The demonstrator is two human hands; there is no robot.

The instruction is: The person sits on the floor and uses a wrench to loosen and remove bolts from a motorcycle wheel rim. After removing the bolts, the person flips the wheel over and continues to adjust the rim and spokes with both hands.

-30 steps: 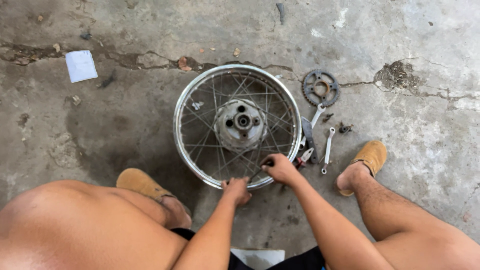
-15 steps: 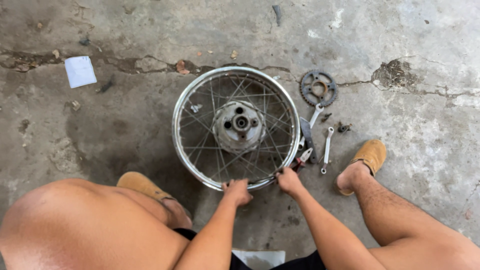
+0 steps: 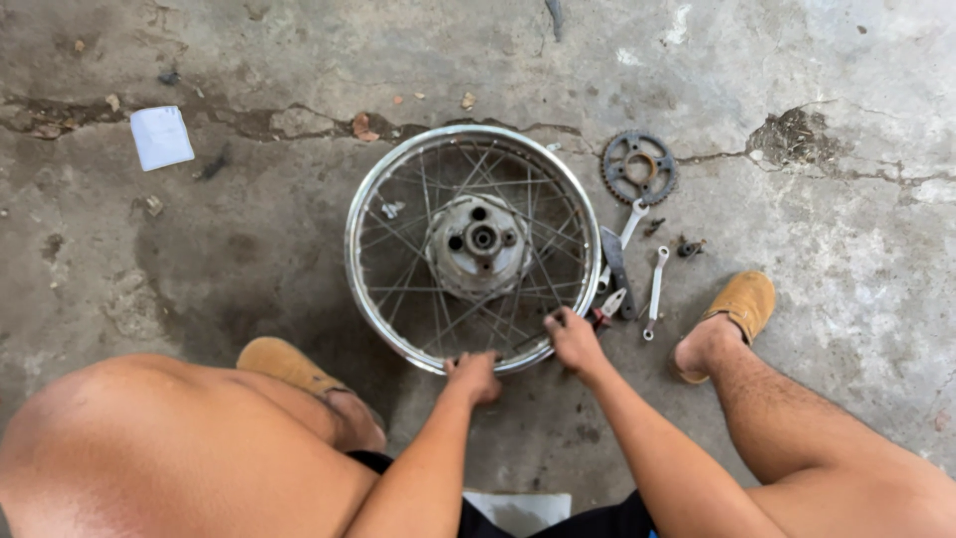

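Spoked wheel [image 3: 473, 247] flat on concrete floor [image 3: 249, 259], between squatting person's feet. Left hand [image 3: 475, 377] on near rim, fingers curled over it. Right hand [image 3: 575, 339] at rim's near-right edge, fingers pinched round small tool or spoke — cannot tell which. Wrenches [image 3: 642, 267] and sprocket [image 3: 638, 166] just right of wheel. Judgement: brace rim firmly — work one spoke in small, even turns.

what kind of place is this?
Likely an informal repair spot for motorcycles or bikes, worked at floor level. Cues: cracked, stained concrete floor, a bare spoked wheel lying flat, a loose sprocket and wrenches beside it.
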